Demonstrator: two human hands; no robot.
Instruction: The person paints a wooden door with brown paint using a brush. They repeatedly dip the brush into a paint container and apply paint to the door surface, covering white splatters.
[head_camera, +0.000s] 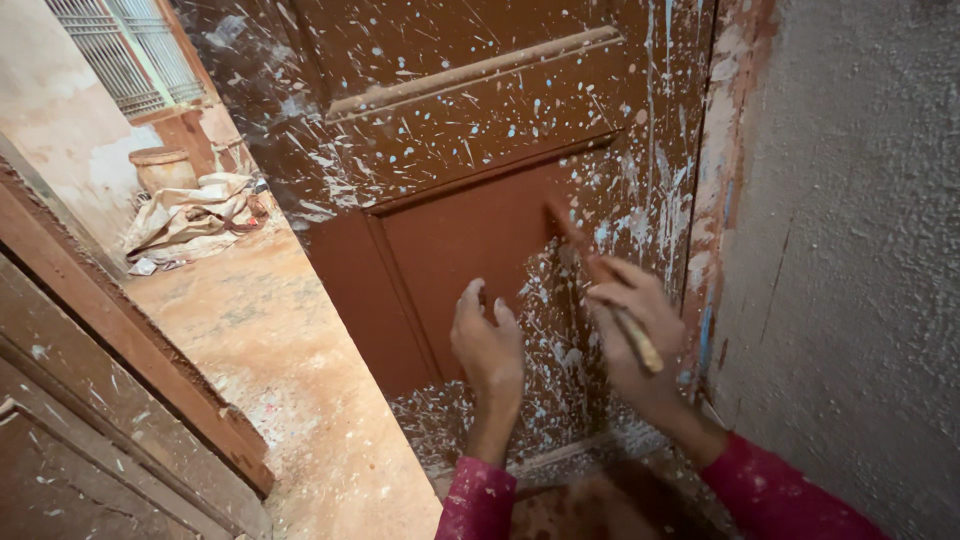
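The right hand (632, 330) grips a brush (600, 285) against the door (450, 130), the left hand (487, 345) rests open on it; its left panel is brown, the rest speckled.

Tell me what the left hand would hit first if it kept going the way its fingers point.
Probably the brown door panel: the left hand points up along it, fingers seemingly against the fresh paint. Depth is unclear.

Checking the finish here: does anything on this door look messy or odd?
Yes. The wooden door is spattered with white and pale-blue flecks, except a freshly brown panel area. The right hand holds a paintbrush against it.
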